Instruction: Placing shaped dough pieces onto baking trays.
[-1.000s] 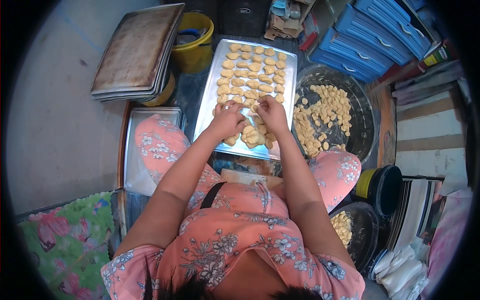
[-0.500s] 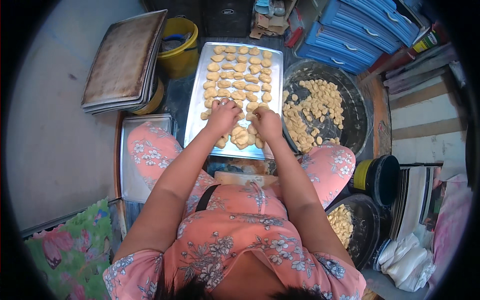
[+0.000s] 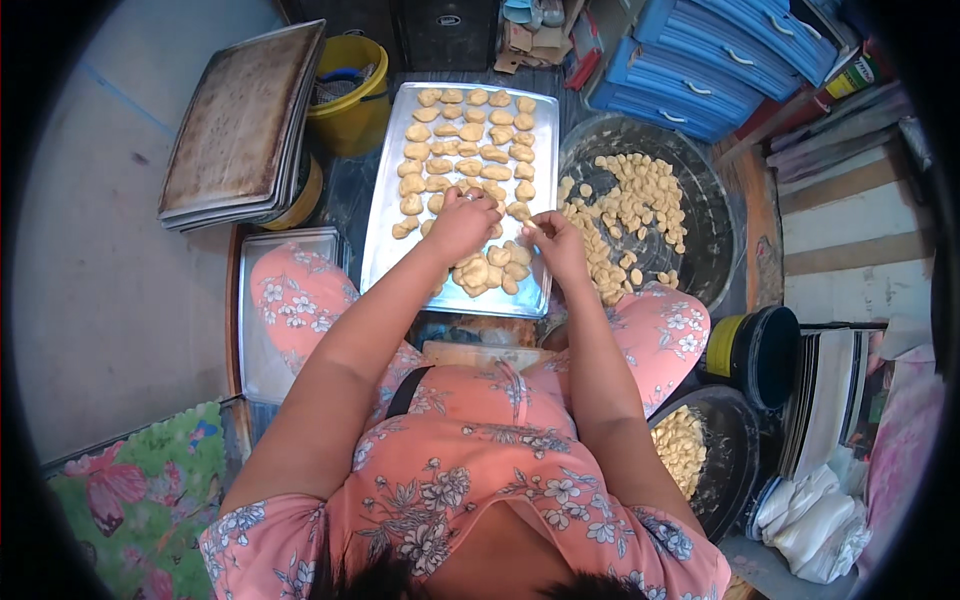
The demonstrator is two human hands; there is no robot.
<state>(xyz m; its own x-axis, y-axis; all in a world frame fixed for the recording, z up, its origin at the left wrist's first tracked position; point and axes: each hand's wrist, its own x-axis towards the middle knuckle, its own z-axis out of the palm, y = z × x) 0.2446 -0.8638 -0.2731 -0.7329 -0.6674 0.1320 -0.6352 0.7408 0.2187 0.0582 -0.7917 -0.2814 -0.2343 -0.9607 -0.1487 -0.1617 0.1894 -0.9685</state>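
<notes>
A silver baking tray (image 3: 376, 240) lies in front of me with rows of lumpy pale-brown dough pieces (image 3: 467, 169). A loose heap of dough pieces (image 3: 487, 270) sits on its near part. My left hand (image 3: 466, 228) reaches over the lower middle rows, its fingers curled down among the pieces; what lies under the fingertips is hidden. Near the tray's right edge, my right hand (image 3: 558, 248) pinches a small dough piece (image 3: 530, 226) between thumb and fingers.
A wide black basin (image 3: 715, 190) with many small dough pieces stands right of the tray. Another dark basin (image 3: 735, 470) holds more dough nearer me. Stacked baking sheets (image 3: 235, 120) and a yellow bucket (image 3: 360, 115) stand at left; blue drawers (image 3: 690, 75) at far right.
My right hand has moved right and slightly nearer, toward the tray's right edge. Its pinched dough piece now shows. My left hand has shifted slightly, its fingers still over the rows.
</notes>
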